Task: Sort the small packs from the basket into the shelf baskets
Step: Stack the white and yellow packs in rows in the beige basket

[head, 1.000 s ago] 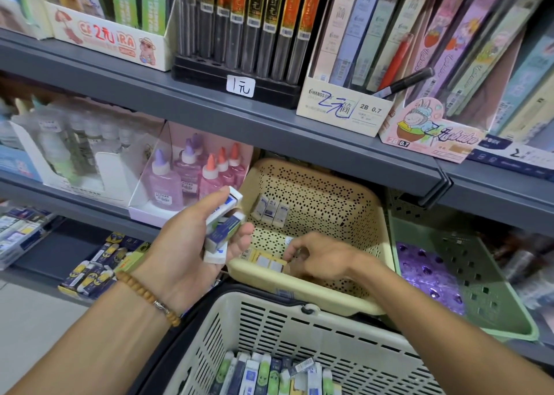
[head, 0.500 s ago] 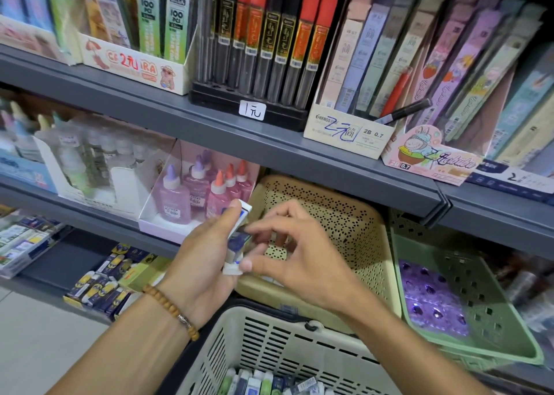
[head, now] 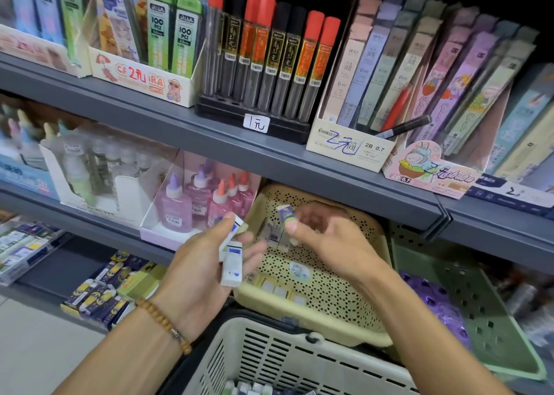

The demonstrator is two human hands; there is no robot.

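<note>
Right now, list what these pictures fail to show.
1. Head view: pack in right hand, print motion-blurred.
2. Packs in left hand: count hidden by fingers.
3. White basket: contents cut by bottom edge.
4. Green basket: purple contents blurred.

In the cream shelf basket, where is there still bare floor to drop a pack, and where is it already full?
Bare perforated floor shows in the cream shelf basket on its right half, between the right wall and the packs. Packs line the front-left edge and stand at the back-left. The right hand, pinching a pack, hovers above; the left hand holds more.
</note>
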